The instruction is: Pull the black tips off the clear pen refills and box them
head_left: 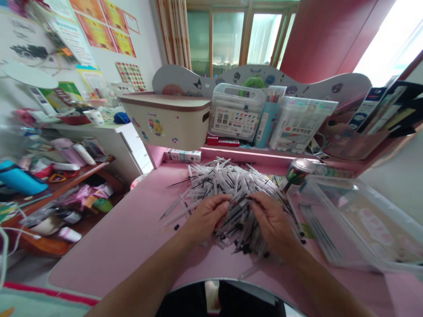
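Note:
A large heap of clear and white pen parts (228, 176), with slim black refills and dark caps among them, spreads over the pink desk. My left hand (211, 215) is at the heap's near left side, thumb and fingers pinched on a pen (235, 200). Facing it, my right hand (271, 220) has its fingertips closed at the pen's other end, where a dark piece shows. Under and between both hands lie many pens with black caps (246, 246). One loose black cap (176, 227) rests on the desk to the left of my left hand.
A clear plastic box (363, 220) stands on the right, beside a can (297, 174). Along the back, a shelf carries a lidded cream bin (165, 123), a marker case (236, 112) and a pen holder (360, 136). The desk's pink surface (115, 246) extends left.

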### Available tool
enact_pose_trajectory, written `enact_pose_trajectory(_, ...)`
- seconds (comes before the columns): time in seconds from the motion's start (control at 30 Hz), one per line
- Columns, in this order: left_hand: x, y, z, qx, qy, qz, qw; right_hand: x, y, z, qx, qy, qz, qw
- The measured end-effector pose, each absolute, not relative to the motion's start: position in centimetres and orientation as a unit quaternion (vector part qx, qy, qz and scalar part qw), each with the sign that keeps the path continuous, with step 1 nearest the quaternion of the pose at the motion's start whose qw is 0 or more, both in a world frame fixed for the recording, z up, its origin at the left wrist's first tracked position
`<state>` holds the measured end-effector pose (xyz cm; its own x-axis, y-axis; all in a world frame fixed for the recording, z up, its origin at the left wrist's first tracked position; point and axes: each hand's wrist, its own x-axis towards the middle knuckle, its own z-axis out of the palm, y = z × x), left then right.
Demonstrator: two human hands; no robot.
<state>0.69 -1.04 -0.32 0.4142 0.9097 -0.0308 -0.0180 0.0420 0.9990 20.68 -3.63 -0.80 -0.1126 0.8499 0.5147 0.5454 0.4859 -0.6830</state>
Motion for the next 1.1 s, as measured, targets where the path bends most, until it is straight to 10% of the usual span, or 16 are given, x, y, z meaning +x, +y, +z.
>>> enact_pose_trajectory(0.2, 0.6, -1.3, -0.4, 0.71, 0.384, 0.37, 0.46, 21.6, -3.6, -1.1, -0.523, -0.593, 0.349, 0.503)
enact_pose_trajectory(0.73, 0.6, -1.7, 0.0, 0.833, 0.375, 0.277, 0.297, 20.8, -4.5, -0.8, -0.518, -0.669, 0.338, 0.412)
enact_pose_trajectory(1.1, 1.6, -2.5, -1.1, 0.876, 0.378, 0.273, 0.123, 19.3, -4.9, -1.8, -0.482, -0.556, 0.465, 0.493)
